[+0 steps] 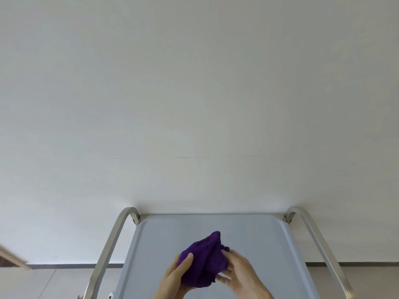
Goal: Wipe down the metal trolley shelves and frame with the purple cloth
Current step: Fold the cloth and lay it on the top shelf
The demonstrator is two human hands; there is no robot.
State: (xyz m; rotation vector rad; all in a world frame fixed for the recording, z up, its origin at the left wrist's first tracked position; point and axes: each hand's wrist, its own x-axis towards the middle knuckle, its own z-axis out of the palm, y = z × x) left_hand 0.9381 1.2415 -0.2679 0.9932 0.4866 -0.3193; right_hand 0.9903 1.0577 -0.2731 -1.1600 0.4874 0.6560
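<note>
Both hands are on the purple cloth (203, 261), which is bunched into a loose wad and held just over the near-middle of the trolley's top shelf (254, 238). Can't tell if the cloth bottom touches the shelf or hangs just clear of it.

Left hand (174, 279): comes in from the near edge, thumb curled over the cloth's left side, fingers under and hidden by the fabric. Gripping it.

Right hand (241, 275): fingers curled against the cloth's right side, fingertips (225, 252) pressed into the folds near the top, lower fingers pinching the bottom edge. The hands are close together with the wad between them, not touching each other as far as I can see.

Cloth peak points toward the far edge of the shelf, tilted slightly right.

Top shelf: flat grey-blue surface with a raised lip, rounded far corners, far edge right up against the white wall (194, 93).

Frame: left rail (112, 240) and right rail (317, 240) are brushed metal tube, each curving down at the far corners and bolted to the shelf there. Rails splay outward toward the near side, probably lens distortion.

Floor (54, 283) is beige tile either side of the trolley, dark skirting strip (69, 266) along the wall base. Wooden edge (13, 258) at far left, can't tell what it is.
</note>
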